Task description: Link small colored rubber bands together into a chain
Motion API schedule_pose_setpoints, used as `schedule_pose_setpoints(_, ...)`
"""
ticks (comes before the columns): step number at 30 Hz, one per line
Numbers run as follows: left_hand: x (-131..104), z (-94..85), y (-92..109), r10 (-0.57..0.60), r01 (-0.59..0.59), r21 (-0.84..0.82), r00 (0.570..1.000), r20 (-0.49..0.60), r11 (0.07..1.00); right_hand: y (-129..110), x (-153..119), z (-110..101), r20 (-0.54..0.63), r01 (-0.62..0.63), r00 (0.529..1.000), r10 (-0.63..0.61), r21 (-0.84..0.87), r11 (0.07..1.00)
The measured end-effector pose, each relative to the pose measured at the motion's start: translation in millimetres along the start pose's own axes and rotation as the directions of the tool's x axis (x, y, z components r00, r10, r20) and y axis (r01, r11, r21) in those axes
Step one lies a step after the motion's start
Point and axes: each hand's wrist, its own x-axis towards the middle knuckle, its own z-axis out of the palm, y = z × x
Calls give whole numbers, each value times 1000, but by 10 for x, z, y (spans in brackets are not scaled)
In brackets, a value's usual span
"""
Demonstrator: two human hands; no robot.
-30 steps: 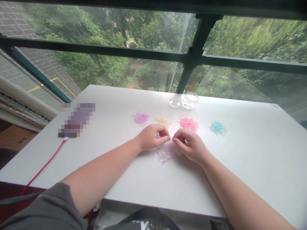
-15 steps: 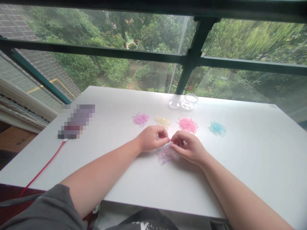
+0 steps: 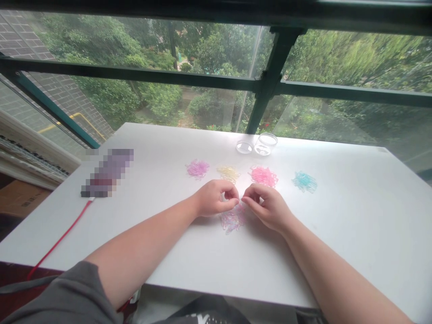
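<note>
Both hands hover over a mixed pile of small, thin, loop-shaped pieces that look like tiny rubber bands [image 3: 232, 221], mostly pink, lilac and clear. My left hand [image 3: 218, 198] is closed in a pinch, thumb against forefinger. Close beside it, my right hand [image 3: 266, 202] pinches too, its fingertips a narrow gap from the left ones. Whatever sits between the fingertips is too small to make out. Beyond the hands lie sorted piles: purple bands [image 3: 197, 169], pale yellow bands [image 3: 228, 173], pink bands [image 3: 263, 176] and teal bands [image 3: 304, 181].
A clear round jar [image 3: 266, 145] stands near the table's far edge, its clear lid [image 3: 244, 147] lying to its left. On the left rests a blurred-out object [image 3: 108, 173] with a red cable [image 3: 62, 236]. The white table [image 3: 354, 216] borders a window frame [image 3: 266, 90].
The two hands' fingertips have parted slightly, leaving a small gap between them. The piles and jar stay where they were on the table; the view shifts a little.
</note>
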Motion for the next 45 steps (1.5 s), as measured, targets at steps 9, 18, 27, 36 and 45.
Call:
schedule_pose_setpoints(9,-2,18,5,15,-14,27,998,-56,1000,-18,-16,-11,14,37,999,-37,-1,999)
schedule_pose_setpoints(18,-12,1,7,-5,5,18,1000,-30,1000,-21,-25,-23,19,52,998,-52,14,999)
schedule_pose_setpoints(27,-21,35,45,58,-58,2,998,-11,998,-63,-20,-16,-19,50,999,-50,1,999)
schedule_pose_setpoints(36,-60,116,124,158,-160,52,987,42,986,-20,-15,-4,-127,-68,990,64,-23,997)
schedule_pose_setpoints(45,-18,79,44,-15,24,41,977,-212,999,-29,-26,-17,-23,78,997,-77,22,997)
